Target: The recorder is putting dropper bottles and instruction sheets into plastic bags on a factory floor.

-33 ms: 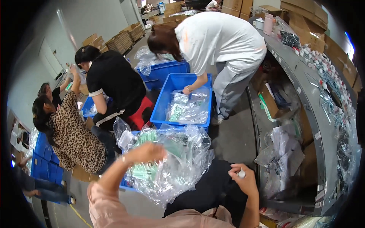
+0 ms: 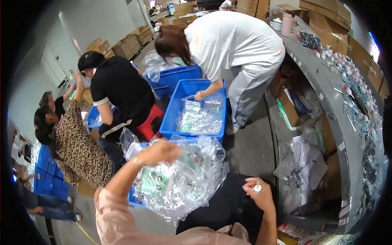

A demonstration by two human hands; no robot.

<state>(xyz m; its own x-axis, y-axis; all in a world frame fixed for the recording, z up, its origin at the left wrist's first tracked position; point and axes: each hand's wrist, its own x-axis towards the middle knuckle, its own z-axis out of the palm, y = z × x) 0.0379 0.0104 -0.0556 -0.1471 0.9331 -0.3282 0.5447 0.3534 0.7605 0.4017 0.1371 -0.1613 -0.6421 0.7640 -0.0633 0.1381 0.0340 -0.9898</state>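
Head view: white piece (image 2: 257, 188), tip up-frame, in right hand's (image 2: 264, 197) grip; left hand's (image 2: 162, 152) unclear.

Pale grey wall (image 2: 110, 24) along the upper left, with a lighter door-like panel (image 2: 53, 64) set in. Grey floor (image 2: 250, 153), marked with a yellow line (image 2: 85, 233) at lower left. Long grey workbench (image 2: 326, 79) curving down the right side, above a shadowed lower shelf (image 2: 286, 141). Red stool (image 2: 153, 118) left of centre. Cardboard cartons (image 2: 102, 48) stacked toward the back. Bright bluish-white light (image 2: 374, 45) at far upper right.
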